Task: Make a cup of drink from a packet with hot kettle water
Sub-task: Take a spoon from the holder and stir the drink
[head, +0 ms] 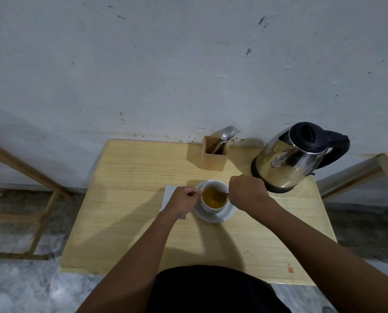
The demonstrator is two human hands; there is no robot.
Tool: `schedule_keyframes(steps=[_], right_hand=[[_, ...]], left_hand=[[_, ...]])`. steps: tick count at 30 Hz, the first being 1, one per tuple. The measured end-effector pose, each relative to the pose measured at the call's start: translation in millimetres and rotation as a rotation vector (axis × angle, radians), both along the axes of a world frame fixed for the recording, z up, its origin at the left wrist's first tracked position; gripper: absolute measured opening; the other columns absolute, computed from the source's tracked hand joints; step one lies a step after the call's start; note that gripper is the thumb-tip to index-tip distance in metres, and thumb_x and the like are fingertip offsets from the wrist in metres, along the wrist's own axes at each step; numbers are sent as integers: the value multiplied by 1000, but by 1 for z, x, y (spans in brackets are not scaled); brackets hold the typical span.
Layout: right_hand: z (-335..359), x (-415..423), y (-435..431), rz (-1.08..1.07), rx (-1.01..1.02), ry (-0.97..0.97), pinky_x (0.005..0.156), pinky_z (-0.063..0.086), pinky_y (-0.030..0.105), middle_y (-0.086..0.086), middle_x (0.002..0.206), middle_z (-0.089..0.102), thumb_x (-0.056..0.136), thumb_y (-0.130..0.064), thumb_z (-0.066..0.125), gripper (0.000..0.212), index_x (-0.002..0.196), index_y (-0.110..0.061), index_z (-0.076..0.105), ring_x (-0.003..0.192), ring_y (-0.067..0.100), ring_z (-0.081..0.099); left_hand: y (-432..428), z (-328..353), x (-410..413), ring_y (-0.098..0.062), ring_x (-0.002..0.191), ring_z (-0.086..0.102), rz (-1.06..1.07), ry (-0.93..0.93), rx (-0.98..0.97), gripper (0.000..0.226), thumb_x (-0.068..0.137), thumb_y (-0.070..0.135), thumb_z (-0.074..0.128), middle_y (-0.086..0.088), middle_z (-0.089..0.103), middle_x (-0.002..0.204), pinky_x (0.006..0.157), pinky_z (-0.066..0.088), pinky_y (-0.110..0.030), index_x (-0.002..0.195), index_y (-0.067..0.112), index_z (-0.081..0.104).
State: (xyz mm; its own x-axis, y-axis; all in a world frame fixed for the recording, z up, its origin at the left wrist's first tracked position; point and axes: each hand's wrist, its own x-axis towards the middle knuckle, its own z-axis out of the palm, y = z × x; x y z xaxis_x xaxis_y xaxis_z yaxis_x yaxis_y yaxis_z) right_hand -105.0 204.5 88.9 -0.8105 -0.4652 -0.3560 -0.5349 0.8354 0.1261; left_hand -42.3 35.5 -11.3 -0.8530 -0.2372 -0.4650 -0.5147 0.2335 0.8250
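On wooden table (125, 168) the cup (213, 205) is sitting on saucer (228, 213) with amber drink, left hand (184, 199) pinching its handle, right hand (248, 190) closed around spoon (222, 193), probably stirring; next, lifting spoon out.

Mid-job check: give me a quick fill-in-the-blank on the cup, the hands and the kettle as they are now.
1. The white cup stands on a ____.
2. The right hand holds a ____ whose tip is in the amber drink.
3. The kettle stands on the table with its lid ____.
4. The wooden box by the wall holds spare ____.

Missing words: saucer; spoon; shut; cutlery
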Motion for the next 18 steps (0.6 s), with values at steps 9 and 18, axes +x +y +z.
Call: schedule_keyframes(steps=[9,18], right_hand=[[-16,6,-6,-49,-115,-23,58,40,29,0,81,55,96,-21,47,19,104,-15,63,69,19,55],[-4,5,0,-53,-55,-47,61,39,29,3,89,57,95,-23,52,18,108,-12,57,72,18,51]], left_hand=[[0,-2,0,-15,80,61,-3,2,-6,15,90,30,62,5,67,82,78,52,-35,91,20,73],[0,0,-1,-12,72,60,-3,6,-13,15,90,29,62,4,68,80,70,50,-30,88,19,73]])
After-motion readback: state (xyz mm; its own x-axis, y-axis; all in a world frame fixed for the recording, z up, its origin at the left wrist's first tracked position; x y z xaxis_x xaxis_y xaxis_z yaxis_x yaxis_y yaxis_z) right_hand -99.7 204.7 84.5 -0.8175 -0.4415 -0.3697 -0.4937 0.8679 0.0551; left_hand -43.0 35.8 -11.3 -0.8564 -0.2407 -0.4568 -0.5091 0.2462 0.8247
